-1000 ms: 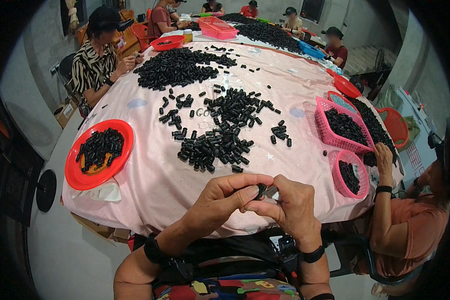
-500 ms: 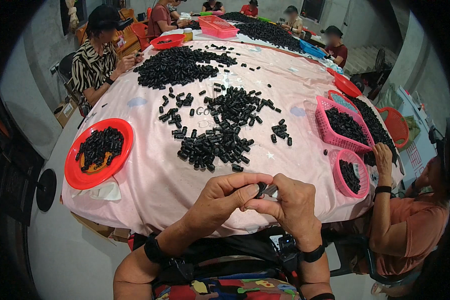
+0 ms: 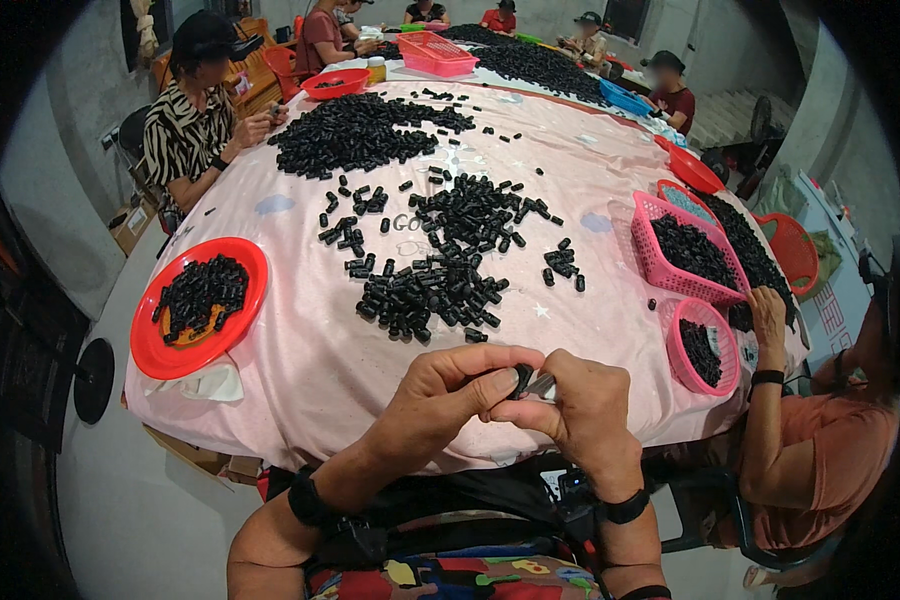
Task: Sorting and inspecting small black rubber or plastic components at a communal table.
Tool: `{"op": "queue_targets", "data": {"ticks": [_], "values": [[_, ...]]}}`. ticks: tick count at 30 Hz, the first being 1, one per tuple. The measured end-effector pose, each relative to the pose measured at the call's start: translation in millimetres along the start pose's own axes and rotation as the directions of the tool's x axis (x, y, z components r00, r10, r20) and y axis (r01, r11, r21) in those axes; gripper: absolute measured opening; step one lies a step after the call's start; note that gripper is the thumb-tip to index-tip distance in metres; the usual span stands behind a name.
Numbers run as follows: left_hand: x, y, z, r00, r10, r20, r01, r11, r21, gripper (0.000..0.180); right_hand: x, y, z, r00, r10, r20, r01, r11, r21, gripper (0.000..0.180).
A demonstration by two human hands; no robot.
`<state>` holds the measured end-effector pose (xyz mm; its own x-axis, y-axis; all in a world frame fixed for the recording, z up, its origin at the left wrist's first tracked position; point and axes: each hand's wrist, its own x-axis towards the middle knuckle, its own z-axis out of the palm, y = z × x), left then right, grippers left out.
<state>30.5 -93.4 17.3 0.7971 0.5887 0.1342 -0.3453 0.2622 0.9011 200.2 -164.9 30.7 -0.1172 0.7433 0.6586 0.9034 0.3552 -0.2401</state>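
Note:
Both hands meet above the near edge of the cloth-covered table. Between the thumb and fingers of my left hand [image 3: 432, 402] is a small black cylindrical part [image 3: 521, 378], mostly covered by the fingertips. My right hand [image 3: 592, 408] pinches a small grey, shiny, blade-like tool [image 3: 543, 386], its tip against or very close to the black part. Whether the two touch is hard to see. Just beyond the hands lies a loose pile of similar black parts [image 3: 420, 300]. At the left, a red plate [image 3: 256, 305] carries more of them.
A larger heap of black parts [image 3: 350, 135] lies farther back. At the right stand a pink rectangular basket [image 3: 650, 270] and a pink round basket [image 3: 732, 365], both holding dark pieces. A co-worker's hand [image 3: 767, 318] is beside them. Another person [image 3: 195, 130] sits at the left.
My hands stay almost in place; the grey tool and black part have shifted very slightly between the fingers. Nothing on the table has visibly moved.

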Motion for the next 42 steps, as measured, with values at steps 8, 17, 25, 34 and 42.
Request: {"op": "queue_targets", "data": {"ticks": [8,17,25,34,42], "values": [[-0.8,-1.9,1.7,1.0,-0.027,-0.003,0.027,0.997,-0.068,0.029,0.2,2.0,-1.9,0.999,0.043,0.008,-0.043,0.999,-0.021,0.054],[-0.5,-1.7,2.4,1.0,-0.026,-0.016,0.025,0.997,-0.069,0.029,0.8,1.5,-1.3,1.0,0.021,0.006,-0.021,0.998,-0.066,0.054],[-0.4,-2.5,2.3,1.0,-0.016,-0.015,0.015,0.999,-0.051,0.029,1.1,0.2,-2.4,0.999,0.036,0.036,-0.033,0.998,-0.059,0.053],[-0.6,0.2,3.5,0.999,-0.029,-0.02,0.028,0.998,-0.056,0.027,2.0,-0.6,-5.0,0.998,0.032,0.053,-0.03,0.999,-0.04,0.051],[-0.4,-4.0,1.7,0.999,0.003,-0.053,-0.01,0.992,-0.124,0.026,0.8,-4.0,-6.0,1.0,0.011,-0.008,-0.01,0.998,0.062,0.044]]}}
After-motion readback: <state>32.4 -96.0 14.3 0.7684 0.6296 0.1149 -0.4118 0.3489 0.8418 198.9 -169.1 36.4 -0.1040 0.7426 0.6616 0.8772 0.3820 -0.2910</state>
